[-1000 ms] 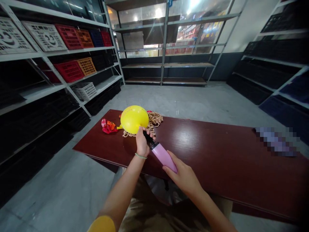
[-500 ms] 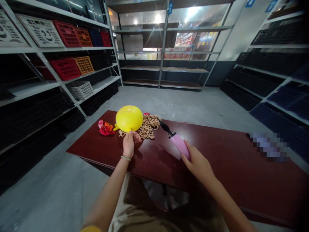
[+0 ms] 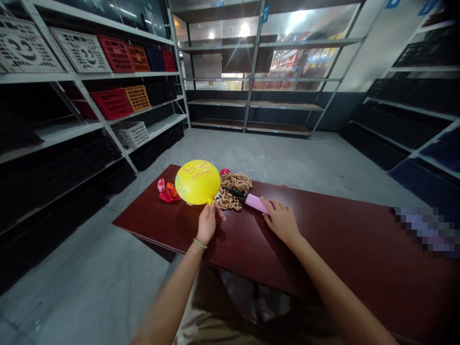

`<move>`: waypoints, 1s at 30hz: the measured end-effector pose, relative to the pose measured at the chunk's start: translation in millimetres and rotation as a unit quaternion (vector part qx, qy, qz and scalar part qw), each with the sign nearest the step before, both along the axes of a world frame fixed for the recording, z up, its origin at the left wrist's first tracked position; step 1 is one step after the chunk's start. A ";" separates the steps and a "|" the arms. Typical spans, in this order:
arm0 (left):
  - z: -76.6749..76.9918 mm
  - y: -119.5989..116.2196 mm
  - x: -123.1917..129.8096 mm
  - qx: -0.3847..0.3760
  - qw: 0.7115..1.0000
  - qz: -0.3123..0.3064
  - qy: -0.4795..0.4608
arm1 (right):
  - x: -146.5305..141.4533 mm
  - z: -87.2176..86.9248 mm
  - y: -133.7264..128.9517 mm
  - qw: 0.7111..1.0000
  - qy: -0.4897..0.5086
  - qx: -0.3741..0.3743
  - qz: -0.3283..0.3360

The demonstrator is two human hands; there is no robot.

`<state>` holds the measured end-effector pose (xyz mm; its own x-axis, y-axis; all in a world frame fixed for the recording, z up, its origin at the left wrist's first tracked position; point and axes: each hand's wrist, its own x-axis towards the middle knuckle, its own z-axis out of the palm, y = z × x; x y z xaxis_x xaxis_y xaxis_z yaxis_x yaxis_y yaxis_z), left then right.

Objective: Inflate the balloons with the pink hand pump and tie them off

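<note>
A yellow inflated balloon (image 3: 198, 183) with pink and blue print rises above my left hand (image 3: 209, 221), whose fingers pinch its neck. On the right, my right hand (image 3: 282, 218) is wrapped round the pink barrel of a balloon pump (image 3: 256, 202). The pump lies low over the table, its black nozzle pointing left at the pile of tan, curly snack-like pieces (image 3: 235, 184). Whether the pump touches the table I cannot tell. Behind the balloon's left side sits a crumpled red and orange wrapper (image 3: 168, 190).
Everything lies on a dark red-brown table (image 3: 323, 230). A pixelated purple item (image 3: 426, 227) is at its right end. Metal shelving with red crates (image 3: 111, 103) and a white basket (image 3: 132, 134) stands to the left; more racks (image 3: 247, 103) stand at the back and right.
The balloon has turned, so its print now faces me. My right hand has lowered the pump toward the table and the tan pile, from a tilted to a flatter position. The view has shifted slightly.
</note>
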<state>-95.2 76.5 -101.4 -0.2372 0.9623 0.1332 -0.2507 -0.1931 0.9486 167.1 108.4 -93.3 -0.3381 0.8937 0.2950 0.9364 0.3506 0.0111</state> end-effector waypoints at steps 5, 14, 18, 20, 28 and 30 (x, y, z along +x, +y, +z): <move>0.7 -0.9 -0.2 0.007 1.000 0.003 0.030 | 2.6 2.0 -0.1 1.000 0.007 0.006 0.007; -1.2 -2.1 -0.4 0.011 0.997 -0.009 0.077 | 2.7 8.1 -2.6 1.000 0.007 0.029 0.009; 12.6 -4.0 -0.4 0.008 0.992 -0.078 0.101 | 0.2 33.0 -11.2 0.990 0.024 0.127 0.057; 28.4 -6.9 0.4 0.004 0.984 -0.134 0.115 | -4.4 55.3 -18.9 0.977 0.039 0.178 0.110; 109.8 -24.7 12.4 -0.043 0.889 -0.392 0.233 | -29.7 139.5 -63.6 0.936 -0.043 0.249 0.243; 120.7 -29.3 17.4 -0.051 0.863 -0.423 0.271 | -29.1 146.7 -73.0 0.933 -0.085 0.232 0.260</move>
<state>-77.8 47.2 19.3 0.6263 0.7743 -0.0908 0.2250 -0.0680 0.9720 138.0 35.4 53.3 -0.7686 0.3848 0.5112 0.6110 0.6784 0.4080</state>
